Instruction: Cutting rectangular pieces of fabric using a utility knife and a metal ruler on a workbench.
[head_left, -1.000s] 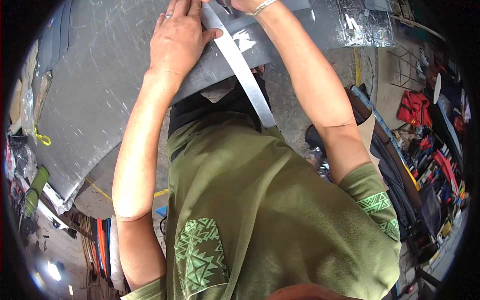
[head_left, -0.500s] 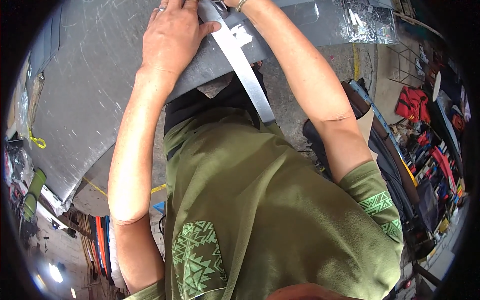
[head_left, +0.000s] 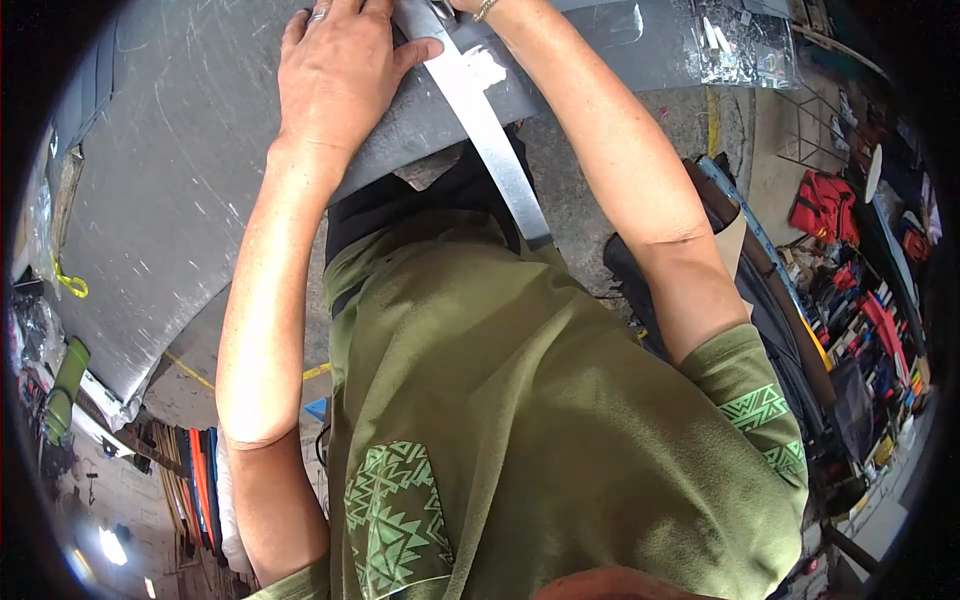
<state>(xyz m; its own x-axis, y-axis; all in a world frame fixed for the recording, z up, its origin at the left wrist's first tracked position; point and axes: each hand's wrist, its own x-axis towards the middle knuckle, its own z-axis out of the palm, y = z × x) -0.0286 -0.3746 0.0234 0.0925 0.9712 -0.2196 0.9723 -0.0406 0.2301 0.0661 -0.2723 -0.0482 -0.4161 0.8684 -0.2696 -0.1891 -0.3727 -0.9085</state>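
My left hand (head_left: 338, 80) lies flat on the grey sheet-covered worktop (head_left: 190, 170), its fingers stretched towards the upper edge of the picture. Its thumb rests on the edge of a long metal straightedge (head_left: 492, 145), which runs from the top edge down past the worktop's near side to my green shirt. Only a sliver of my right hand (head_left: 464, 5) shows at the top, beside the straightedge; its fingers are out of sight. Close to it, a small shiny metal piece (head_left: 443, 12) is partly visible, too cut off to name.
A clear plastic packet (head_left: 745, 50) lies at the worktop's far right. On the right stand a red bag (head_left: 823, 207) and dark rolls of material (head_left: 775, 290). A yellow loop (head_left: 72, 282) hangs at the left edge. Upright coloured rolls (head_left: 203, 490) stand at lower left.
My left hand has shifted very slightly left, with its thumb still on the straightedge. Otherwise the arms and the straightedge look almost the same.
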